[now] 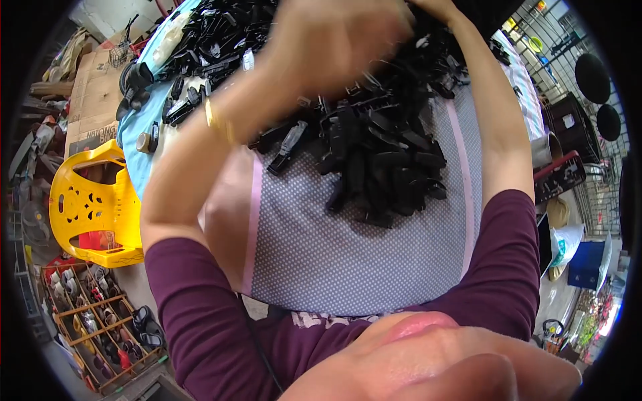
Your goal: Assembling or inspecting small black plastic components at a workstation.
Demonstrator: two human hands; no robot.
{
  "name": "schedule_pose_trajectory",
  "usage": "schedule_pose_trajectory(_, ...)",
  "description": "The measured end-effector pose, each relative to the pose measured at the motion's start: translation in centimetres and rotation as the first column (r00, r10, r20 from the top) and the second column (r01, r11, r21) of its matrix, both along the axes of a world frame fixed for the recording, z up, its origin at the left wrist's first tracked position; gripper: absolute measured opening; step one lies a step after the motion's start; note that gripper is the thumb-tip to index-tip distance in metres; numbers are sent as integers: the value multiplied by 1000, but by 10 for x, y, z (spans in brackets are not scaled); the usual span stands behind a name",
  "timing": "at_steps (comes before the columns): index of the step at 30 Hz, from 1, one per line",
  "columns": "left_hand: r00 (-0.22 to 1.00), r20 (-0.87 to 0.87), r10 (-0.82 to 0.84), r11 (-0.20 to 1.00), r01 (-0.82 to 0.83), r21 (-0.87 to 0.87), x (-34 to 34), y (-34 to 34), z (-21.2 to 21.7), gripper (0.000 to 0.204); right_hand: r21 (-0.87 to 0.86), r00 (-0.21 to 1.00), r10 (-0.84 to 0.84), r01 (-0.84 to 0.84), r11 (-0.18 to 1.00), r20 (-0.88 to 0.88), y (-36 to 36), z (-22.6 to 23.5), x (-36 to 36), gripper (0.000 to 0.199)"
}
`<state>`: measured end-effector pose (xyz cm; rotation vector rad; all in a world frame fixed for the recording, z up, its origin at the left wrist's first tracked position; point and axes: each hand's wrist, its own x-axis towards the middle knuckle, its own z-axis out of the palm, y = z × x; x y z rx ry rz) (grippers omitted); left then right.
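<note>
A big heap of small black plastic parts [374, 134] covers the far half of the surface before me. Its near end spills onto a grey dotted cloth [348, 260] with pink stripes, which reaches to my lap. Above the heap is my left hand [341, 43], smeared by motion, with a gold-coloured band on its wrist. Its fingers cannot be made out, nor whether they hold anything. At the top edge only part of my right hand [436, 8] shows, over the far side of the heap. The picture's edge cuts off its fingers.
Light blue cloth [138, 160] lies at the left with loose black pieces on it. Beyond it stand a yellow plastic chair [93, 207], a cardboard sheet [97, 100] and a wooden shoe rack [90, 309]. To the right are a wire rack [568, 47] and a dark crate [574, 127].
</note>
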<state>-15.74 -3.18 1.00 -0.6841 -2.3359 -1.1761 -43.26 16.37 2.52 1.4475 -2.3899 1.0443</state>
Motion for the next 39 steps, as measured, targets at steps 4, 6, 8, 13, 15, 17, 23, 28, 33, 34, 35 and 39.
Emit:
schedule_pose_trajectory(4,737,-191,648,690,-675,-263,-159,-163,65,60,-10,937,-147,152,988,-316,-2,-15,50,32)
schedule_pose_trajectory(6,900,432,59,998,-57,-19,-171,-183,84,64,9,930,-199,212,977,-311,24,-21,61,33)
schedule_pose_trajectory(8,862,263,433,896,-380,-232,-192,-142,66,68,-112,891,-203,171,979,-406,25,-29,66,34)
schedule_pose_trajectory(13,754,589,-291,950,298,87,-191,-80,94,88,-406,997,59,-38,913,40,32,-17,104,32)
schedule_pose_trajectory(15,845,528,84,975,40,-219,-205,-36,83,87,-500,986,88,-6,866,141,36,-18,106,34)
schedule_pose_trajectory(17,828,350,438,843,-244,-479,-211,-17,71,86,-556,989,-144,145,818,45,37,-30,101,44)
schedule_pose_trajectory(23,916,370,157,846,69,-530,-158,17,67,70,-393,974,-229,209,896,-2,60,-34,142,51)
schedule_pose_trajectory(28,967,219,132,734,53,-678,-103,57,48,71,-418,951,-309,273,866,-17,86,-47,183,43)
schedule_pose_trajectory(33,991,127,32,722,65,-689,-54,82,37,62,-338,934,-356,341,877,18,116,-59,215,38)
schedule_pose_trajectory(34,999,36,-18,704,38,-709,-42,85,39,60,-307,896,-432,385,870,-100,121,-72,219,36)
schedule_pose_trajectory(35,999,45,-17,704,44,-709,-26,89,44,60,-303,898,-431,387,871,-92,121,-73,227,36)
schedule_pose_trajectory(39,969,-236,74,691,-221,-688,47,114,42,58,-433,929,-356,363,825,101,129,-82,254,33)
